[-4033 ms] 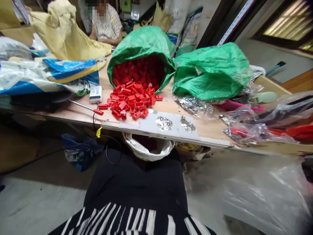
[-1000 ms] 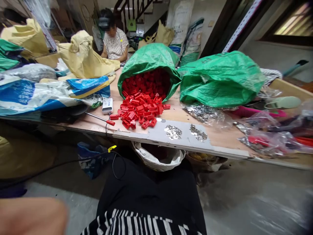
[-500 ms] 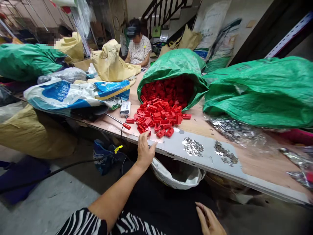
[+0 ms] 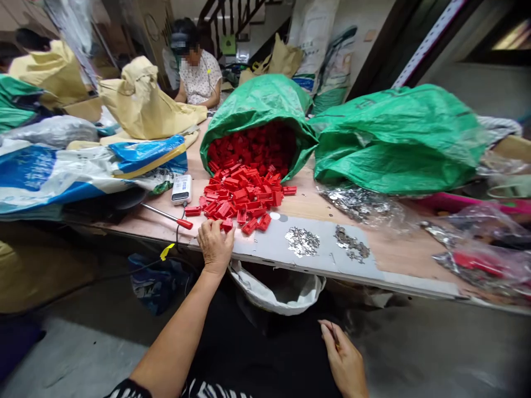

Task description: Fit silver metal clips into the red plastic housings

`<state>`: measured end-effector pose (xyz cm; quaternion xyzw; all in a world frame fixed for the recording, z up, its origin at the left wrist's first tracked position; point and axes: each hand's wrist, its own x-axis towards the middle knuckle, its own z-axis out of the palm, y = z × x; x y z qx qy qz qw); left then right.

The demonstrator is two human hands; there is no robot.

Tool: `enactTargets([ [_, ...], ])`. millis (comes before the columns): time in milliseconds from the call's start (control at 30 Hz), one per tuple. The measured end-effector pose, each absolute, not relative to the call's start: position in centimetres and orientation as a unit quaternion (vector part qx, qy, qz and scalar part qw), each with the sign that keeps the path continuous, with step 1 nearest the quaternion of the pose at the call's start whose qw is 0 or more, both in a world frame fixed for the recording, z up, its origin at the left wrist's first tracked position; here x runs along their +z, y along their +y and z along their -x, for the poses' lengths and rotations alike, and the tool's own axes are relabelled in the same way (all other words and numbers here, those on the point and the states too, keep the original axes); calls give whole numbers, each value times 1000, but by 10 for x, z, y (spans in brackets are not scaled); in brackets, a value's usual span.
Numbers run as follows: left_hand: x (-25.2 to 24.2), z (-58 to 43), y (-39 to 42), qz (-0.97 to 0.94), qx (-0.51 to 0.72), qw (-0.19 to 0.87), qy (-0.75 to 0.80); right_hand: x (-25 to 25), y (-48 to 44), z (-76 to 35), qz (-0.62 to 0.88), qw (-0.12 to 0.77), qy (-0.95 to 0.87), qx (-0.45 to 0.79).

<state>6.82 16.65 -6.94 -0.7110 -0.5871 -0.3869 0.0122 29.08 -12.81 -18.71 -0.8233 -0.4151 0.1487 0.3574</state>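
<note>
Along the table's (image 4: 394, 257) near edge, the left hand (image 4: 215, 246) pinches a red block (image 4: 226, 225), best gripped lightly; the right hand (image 4: 345, 356) holds some thin thing (image 4: 335, 337), unclear.

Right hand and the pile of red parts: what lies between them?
In the head view, the open white sack, then the table's front edge and the grey sheet along it.

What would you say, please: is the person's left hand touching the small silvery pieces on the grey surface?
No, the left hand is at the near edge of the red parts, apart from the silvery pieces.
</note>
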Motion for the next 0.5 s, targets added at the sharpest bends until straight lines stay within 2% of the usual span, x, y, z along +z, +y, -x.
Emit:
enactTargets([
  [133, -62, -73, 159, 700, -474, -65, -531, -186, -133, -290, 828, 362, -400, 154],
  [233, -54, -81, 139, 638, -524, -283, -488, -173, -127, -290, 826, 373, -389, 165],
  [367, -44, -88, 102, 449, -483, -631, -409, -127, -97, -296, 806, 410, -409, 121],
  [433, -39, -88, 84, 398, -436, -711, -381, -98, -76, -302, 786, 431, -437, 67],
  [500, -35, -86, 69, 382, -407, -741, -373, -73, -54, -309, 774, 423, -471, 30],
])
